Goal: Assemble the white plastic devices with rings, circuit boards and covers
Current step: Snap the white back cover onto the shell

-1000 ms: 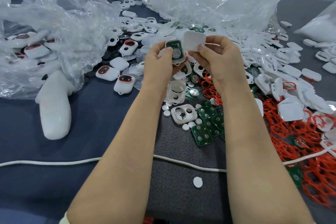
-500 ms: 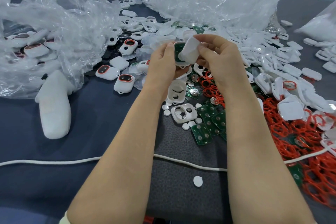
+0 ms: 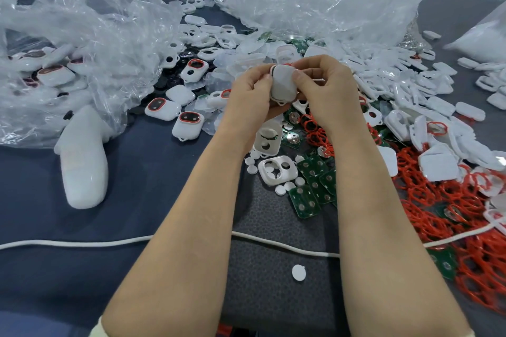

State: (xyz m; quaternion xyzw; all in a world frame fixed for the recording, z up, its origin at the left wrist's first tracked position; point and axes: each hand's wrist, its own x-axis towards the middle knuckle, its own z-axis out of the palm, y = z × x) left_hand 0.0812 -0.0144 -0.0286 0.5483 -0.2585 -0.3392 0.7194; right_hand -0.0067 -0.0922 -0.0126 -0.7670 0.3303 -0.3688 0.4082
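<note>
The white cover (image 3: 283,82) is now sitting on the device (image 3: 281,101), hiding the green board that was showing a moment ago. The left hand (image 3: 250,93) and right hand (image 3: 325,90) are squeezing it over the table (image 3: 137,200), fingers curled around, thumbs pressing. It is looking smooth and rounded.

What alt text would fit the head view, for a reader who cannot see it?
A left hand and a right hand grip one white device, cover toward the camera, above a blue table. Red rings, green boards and white shells lie scattered beneath.
</note>
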